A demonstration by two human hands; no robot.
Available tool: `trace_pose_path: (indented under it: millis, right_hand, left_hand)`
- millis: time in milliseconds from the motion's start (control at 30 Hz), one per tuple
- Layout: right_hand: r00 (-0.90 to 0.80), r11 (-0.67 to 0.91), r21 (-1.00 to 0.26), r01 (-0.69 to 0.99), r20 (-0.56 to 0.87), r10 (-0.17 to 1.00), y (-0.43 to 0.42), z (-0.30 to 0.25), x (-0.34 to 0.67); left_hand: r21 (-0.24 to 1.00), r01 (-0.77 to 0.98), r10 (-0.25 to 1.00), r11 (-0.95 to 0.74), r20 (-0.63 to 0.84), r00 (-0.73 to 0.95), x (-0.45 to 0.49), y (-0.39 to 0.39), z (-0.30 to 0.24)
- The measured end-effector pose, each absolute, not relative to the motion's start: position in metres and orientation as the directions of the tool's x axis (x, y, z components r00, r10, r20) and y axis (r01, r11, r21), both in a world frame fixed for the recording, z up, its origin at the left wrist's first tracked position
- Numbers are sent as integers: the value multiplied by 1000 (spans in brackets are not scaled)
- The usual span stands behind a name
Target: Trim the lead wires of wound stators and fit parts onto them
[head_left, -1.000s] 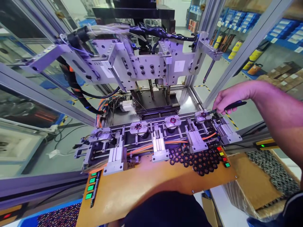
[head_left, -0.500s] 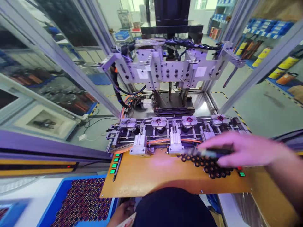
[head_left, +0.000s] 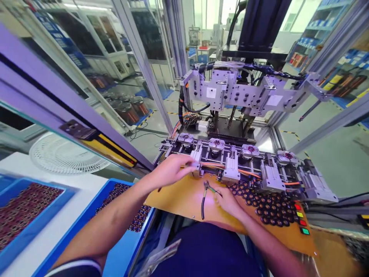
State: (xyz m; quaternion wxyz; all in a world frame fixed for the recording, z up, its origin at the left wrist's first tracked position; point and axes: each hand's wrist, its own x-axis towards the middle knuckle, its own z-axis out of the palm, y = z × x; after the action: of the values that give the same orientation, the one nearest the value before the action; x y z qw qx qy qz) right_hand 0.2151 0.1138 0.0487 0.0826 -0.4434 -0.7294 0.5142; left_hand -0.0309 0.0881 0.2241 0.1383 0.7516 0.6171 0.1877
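Note:
My right hand [head_left: 227, 199] is closed around one handle of a pair of pliers [head_left: 206, 185], over the orange-yellow work plate [head_left: 181, 196]. The pliers' jaws point away from me, and their other dark handle swings out toward my body. My left hand [head_left: 173, 169] reaches to the leftmost grey clamp block [head_left: 196, 159], thumb and fingers apart. Whether its fingertips touch the block I cannot tell. Behind the blocks stands a row of round metal holders, among them one with a small red-and-black part [head_left: 216, 143]. Many small black rings [head_left: 276, 209] lie to the right of my right hand.
A blue tray [head_left: 144, 234] of small dark parts stands to the left, with another blue tray [head_left: 65, 200] beyond it. Lit buttons [head_left: 305, 231] sit at the plate's right edge. A machine head [head_left: 239, 92] hangs above the holders, and metal posts frame the station.
My left hand has risen from low beside my lap to the left clamp block. My right hand has moved from above the black rings toward the plate's middle. The view has turned left.

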Motion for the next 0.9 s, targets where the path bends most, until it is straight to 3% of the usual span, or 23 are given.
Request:
trace_pose_path:
  millis: [100,267,433,700,900]
  right_hand:
    - [-590,299,-716,631,-193,784,100,59,228]
    - [-670,591,-524,613,51,740,99,122,265]
    - [-597,641,-322,697,235,767,184,191,297]
    - [-659,657,-152,738,45,751,283,190,304]
    - [-730,713,-166,681,-71,680,296,181,301]
  left_hand:
    - [322,896,951,-307,145,273,-14,144,213]
    - [211,904,928,-371,114,355,7,206,193]
    - [148,909,920,-390,33,390,13,230,190]
    - [120,880,871,-460,-136,473,11,247,194]
    - [229,857,873,-461,-58,485,12,251,202]
